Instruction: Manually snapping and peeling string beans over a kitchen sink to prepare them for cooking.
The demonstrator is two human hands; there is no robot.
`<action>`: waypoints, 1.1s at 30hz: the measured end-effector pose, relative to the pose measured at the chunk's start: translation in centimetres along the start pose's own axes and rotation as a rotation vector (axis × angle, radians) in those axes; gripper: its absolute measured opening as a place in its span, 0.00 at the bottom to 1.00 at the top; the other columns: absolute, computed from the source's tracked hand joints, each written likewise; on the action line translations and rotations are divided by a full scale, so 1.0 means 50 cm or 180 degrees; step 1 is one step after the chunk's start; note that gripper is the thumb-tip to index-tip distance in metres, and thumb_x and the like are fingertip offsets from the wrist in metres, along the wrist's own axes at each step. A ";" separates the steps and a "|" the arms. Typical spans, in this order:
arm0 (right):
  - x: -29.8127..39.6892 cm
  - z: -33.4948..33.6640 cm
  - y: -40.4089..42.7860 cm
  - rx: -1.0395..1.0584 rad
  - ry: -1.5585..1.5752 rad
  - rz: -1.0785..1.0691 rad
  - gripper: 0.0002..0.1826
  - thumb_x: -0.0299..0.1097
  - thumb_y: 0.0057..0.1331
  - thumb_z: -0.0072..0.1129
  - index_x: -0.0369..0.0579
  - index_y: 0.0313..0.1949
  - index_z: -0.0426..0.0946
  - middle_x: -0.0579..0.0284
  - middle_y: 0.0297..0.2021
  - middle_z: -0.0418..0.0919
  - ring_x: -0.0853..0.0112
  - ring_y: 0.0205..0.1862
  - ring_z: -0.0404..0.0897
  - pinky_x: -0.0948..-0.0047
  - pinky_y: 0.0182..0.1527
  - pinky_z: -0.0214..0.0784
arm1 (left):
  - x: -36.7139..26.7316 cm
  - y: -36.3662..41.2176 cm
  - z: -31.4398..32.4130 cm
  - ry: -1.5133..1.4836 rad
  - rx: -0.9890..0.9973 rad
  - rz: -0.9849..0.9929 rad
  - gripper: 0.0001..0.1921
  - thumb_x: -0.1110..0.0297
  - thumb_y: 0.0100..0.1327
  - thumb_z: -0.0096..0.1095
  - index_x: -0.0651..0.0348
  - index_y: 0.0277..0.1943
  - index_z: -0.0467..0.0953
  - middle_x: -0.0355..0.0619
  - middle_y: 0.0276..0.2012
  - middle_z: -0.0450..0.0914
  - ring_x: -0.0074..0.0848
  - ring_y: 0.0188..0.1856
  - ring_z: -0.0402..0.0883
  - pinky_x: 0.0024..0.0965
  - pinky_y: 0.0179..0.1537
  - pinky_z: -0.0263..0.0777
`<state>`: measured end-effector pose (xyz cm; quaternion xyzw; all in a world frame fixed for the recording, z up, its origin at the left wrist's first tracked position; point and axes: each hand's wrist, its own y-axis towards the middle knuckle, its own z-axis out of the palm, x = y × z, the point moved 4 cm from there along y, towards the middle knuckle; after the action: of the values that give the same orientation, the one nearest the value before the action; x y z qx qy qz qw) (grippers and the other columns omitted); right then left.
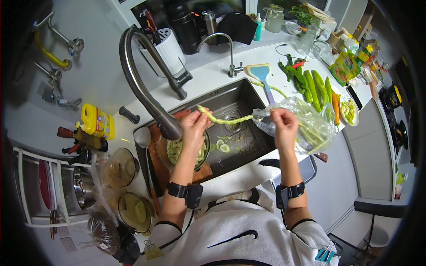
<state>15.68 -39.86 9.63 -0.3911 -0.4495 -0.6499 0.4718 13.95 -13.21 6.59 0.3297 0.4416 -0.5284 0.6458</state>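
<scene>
My left hand [195,124] grips one end of a long pale green bean [229,121] over the sink [219,99]. The bean stretches right to the edge of a clear plastic bag [309,129] that holds more beans. My right hand [285,121] is at that bag, thumb and fingertips pinched together; whether something thin is between them cannot be told. Below my left hand a glass bowl [207,149] of broken bean pieces sits on a wooden board [203,172] in the sink. Green scraps [223,146] lie on the sink floor.
A large pull-down faucet [133,76] arches over the sink's left side; a thin faucet [230,56] stands behind. A blue spatula [263,74], green peppers [313,88], a plate of cut vegetables [349,111] and a phone [354,97] are at right. A ladle [143,138] leans at left.
</scene>
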 end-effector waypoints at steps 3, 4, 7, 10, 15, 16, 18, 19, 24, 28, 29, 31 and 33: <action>0.016 -0.059 0.032 -0.0491 0.0429 -0.0188 0.06 0.28 0.63 0.57 0.37 0.33 0.77 0.65 0.26 0.76 0.81 0.27 0.69 0.83 0.33 0.61 | 0.011 0.010 -0.050 -0.0075 -0.0116 0.0011 0.08 0.73 0.64 0.55 0.62 0.45 0.76 0.41 0.39 0.79 0.18 0.39 0.77 0.18 0.40 0.72; 0.031 -0.069 0.039 -0.0556 0.0571 -0.0286 0.06 0.28 0.63 0.57 0.37 0.33 0.77 0.65 0.26 0.76 0.81 0.27 0.69 0.83 0.32 0.61 | 0.014 0.012 -0.065 -0.0076 -0.0173 0.0011 0.09 0.71 0.65 0.56 0.62 0.46 0.75 0.40 0.40 0.79 0.19 0.42 0.77 0.20 0.42 0.71; 0.044 -0.082 0.046 -0.0579 0.0703 -0.0419 0.06 0.29 0.62 0.58 0.37 0.34 0.77 0.65 0.26 0.77 0.82 0.26 0.68 0.83 0.31 0.60 | 0.018 0.012 -0.087 0.0023 -0.0317 0.0045 0.10 0.70 0.65 0.56 0.60 0.47 0.74 0.39 0.40 0.78 0.20 0.43 0.76 0.22 0.45 0.69; 0.021 -0.064 0.032 0.0057 -0.0850 0.0225 0.06 0.28 0.61 0.59 0.38 0.32 0.79 0.65 0.27 0.78 0.82 0.28 0.71 0.81 0.31 0.64 | 0.012 0.012 -0.080 0.0049 -0.0177 0.0033 0.10 0.69 0.65 0.56 0.60 0.47 0.75 0.40 0.40 0.79 0.19 0.41 0.76 0.22 0.44 0.69; -0.035 0.024 -0.007 0.1800 -0.2593 -0.0251 0.07 0.27 0.56 0.61 0.38 0.33 0.79 0.52 0.29 0.79 0.64 0.30 0.77 0.71 0.33 0.69 | 0.002 0.001 -0.049 0.0009 0.0149 -0.0100 0.08 0.71 0.65 0.55 0.61 0.45 0.75 0.42 0.39 0.79 0.18 0.41 0.76 0.19 0.42 0.70; -0.045 0.036 -0.014 0.1983 -0.2853 -0.0624 0.07 0.26 0.54 0.62 0.38 0.33 0.79 0.50 0.31 0.78 0.59 0.32 0.78 0.69 0.34 0.70 | 0.001 -0.001 -0.042 0.0045 0.0153 -0.0121 0.08 0.71 0.65 0.55 0.61 0.45 0.75 0.41 0.39 0.79 0.18 0.40 0.76 0.19 0.42 0.70; -0.045 0.062 -0.020 0.1867 -0.2535 -0.0541 0.08 0.28 0.55 0.62 0.38 0.33 0.79 0.49 0.32 0.78 0.57 0.33 0.78 0.67 0.34 0.70 | 0.005 -0.002 -0.041 0.0044 0.0199 -0.0107 0.08 0.71 0.65 0.55 0.61 0.45 0.76 0.41 0.38 0.79 0.18 0.39 0.76 0.19 0.41 0.69; -0.033 0.075 -0.022 0.1720 -0.2240 -0.0453 0.08 0.29 0.55 0.61 0.38 0.33 0.79 0.48 0.33 0.78 0.55 0.34 0.77 0.66 0.35 0.70 | 0.006 -0.003 -0.036 0.0041 0.0203 -0.0111 0.08 0.71 0.65 0.55 0.61 0.45 0.76 0.41 0.38 0.79 0.18 0.39 0.76 0.19 0.41 0.69; -0.035 0.131 -0.041 0.2474 -0.2358 -0.0744 0.12 0.36 0.58 0.58 0.38 0.32 0.78 0.45 0.27 0.77 0.52 0.31 0.76 0.60 0.33 0.68 | 0.005 -0.008 -0.013 0.0080 0.0294 -0.0193 0.08 0.71 0.65 0.55 0.62 0.45 0.76 0.41 0.37 0.79 0.16 0.37 0.76 0.18 0.39 0.69; -0.056 0.141 -0.054 0.2620 -0.2541 -0.0291 0.12 0.37 0.60 0.56 0.39 0.27 0.77 0.46 0.21 0.75 0.49 0.26 0.74 0.57 0.30 0.66 | 0.001 -0.009 -0.001 0.0044 0.0244 -0.0154 0.07 0.72 0.65 0.55 0.62 0.44 0.76 0.40 0.37 0.80 0.16 0.37 0.76 0.17 0.38 0.69; -0.056 0.143 -0.057 0.2625 -0.2542 -0.0295 0.12 0.37 0.60 0.56 0.39 0.27 0.77 0.46 0.21 0.75 0.49 0.26 0.74 0.57 0.30 0.66 | 0.004 -0.007 -0.001 0.0065 0.0195 -0.0135 0.07 0.72 0.64 0.55 0.63 0.44 0.76 0.41 0.36 0.80 0.16 0.36 0.77 0.18 0.38 0.70; -0.062 0.153 -0.074 0.3059 -0.2565 -0.0233 0.11 0.35 0.59 0.56 0.40 0.26 0.78 0.46 0.21 0.75 0.49 0.26 0.74 0.56 0.30 0.66 | 0.012 -0.010 0.001 0.0085 0.0141 -0.0122 0.08 0.73 0.64 0.55 0.64 0.44 0.76 0.41 0.36 0.80 0.16 0.35 0.77 0.18 0.38 0.70; -0.088 0.158 -0.088 0.3190 -0.2549 -0.0022 0.12 0.37 0.56 0.57 0.41 0.24 0.78 0.46 0.21 0.75 0.50 0.26 0.75 0.57 0.31 0.67 | 0.017 -0.016 0.019 0.0662 0.0385 0.0102 0.08 0.73 0.64 0.55 0.66 0.43 0.77 0.42 0.35 0.80 0.17 0.34 0.77 0.19 0.37 0.71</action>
<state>13.19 -30.48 6.85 -0.3341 -0.8415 -0.1661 0.3907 13.45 -14.55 6.19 0.4281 0.4681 -0.5067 0.5838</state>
